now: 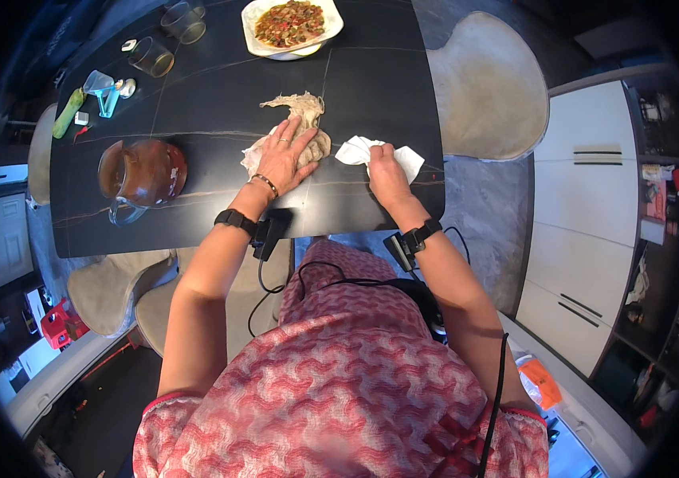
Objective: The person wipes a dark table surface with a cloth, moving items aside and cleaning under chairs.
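Note:
Flat on a crumpled beige cloth [308, 109] lies my left hand [281, 154], its fingers spread. The cloth is bunched on the black table [220, 107], and one ragged end trails out beyond my fingertips. Part of it is hidden beneath the palm. To the right, my right hand [388, 173] grips a white paper tissue [410, 162] against the tabletop, with tissue edges sticking out on both sides of the fist. A small gap separates the tissue from the cloth.
A glass pitcher of brown liquid [151, 173] stands at left. Beyond are a green vegetable [69, 113], a blue plastic holder [109, 98] and glass cups [151, 58]. A white bowl of chopped food [250, 27] sits at the far side. Chairs [489, 89] flank the table.

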Motion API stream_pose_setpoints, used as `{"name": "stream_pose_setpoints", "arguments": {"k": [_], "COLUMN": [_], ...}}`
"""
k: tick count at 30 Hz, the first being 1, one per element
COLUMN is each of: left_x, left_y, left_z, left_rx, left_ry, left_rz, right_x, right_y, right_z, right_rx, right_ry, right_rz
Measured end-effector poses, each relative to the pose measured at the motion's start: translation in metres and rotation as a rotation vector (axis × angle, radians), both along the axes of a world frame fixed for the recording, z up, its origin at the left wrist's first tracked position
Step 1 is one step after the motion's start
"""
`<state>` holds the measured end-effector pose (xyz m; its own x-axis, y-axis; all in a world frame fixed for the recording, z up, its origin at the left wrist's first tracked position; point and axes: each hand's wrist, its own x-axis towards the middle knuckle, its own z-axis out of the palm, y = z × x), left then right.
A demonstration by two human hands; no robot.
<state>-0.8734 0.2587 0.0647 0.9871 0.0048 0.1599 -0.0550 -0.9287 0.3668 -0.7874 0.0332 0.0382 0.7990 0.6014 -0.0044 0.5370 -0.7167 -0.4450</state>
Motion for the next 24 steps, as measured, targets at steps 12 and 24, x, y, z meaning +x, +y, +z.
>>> {"name": "stream_pose_setpoints", "arguments": {"k": [12, 24], "left_x": [0.058, 0.081], "left_y": [0.093, 0.086], "left_z": [0.002, -0.037], "left_rx": [-0.782, -0.184], "left_ry": [-0.059, -0.327], "left_rz": [0.273, 0.282], "right_x": [0.005, 0.0], "right_y": [-0.021, -0.082], "right_z": [0.025, 0.013], "right_rx": [0.452, 0.755], "right_ry": [0.403, 0.252], "right_rz": [-0.276, -0.678]}}
